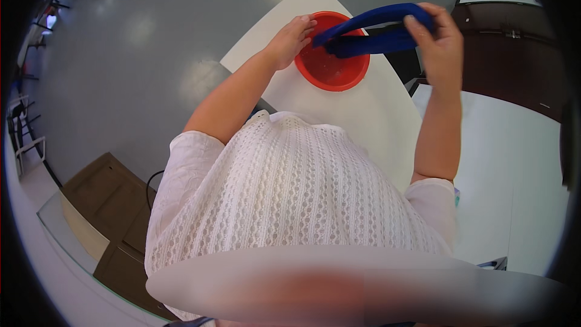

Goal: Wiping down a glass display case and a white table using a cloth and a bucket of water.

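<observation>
A red plastic basin stands on the white tabletop before me. My left hand holds the basin's left rim, its fingers reaching over the edge; its thumb is hard to make out. Up and to the right, my right hand grips a blue folded cloth-like piece at its bend, thumb on the near side. The piece forms a narrow loop, and its two free ends hang over the basin. Small specks or drops show on the basin's inner wall.
A larger white surface extends on the right, with dark brown cabinets behind it. Grey floor lies left of the table. A brown panelled piece stands at lower left, near a black cable. Chairs line the far left.
</observation>
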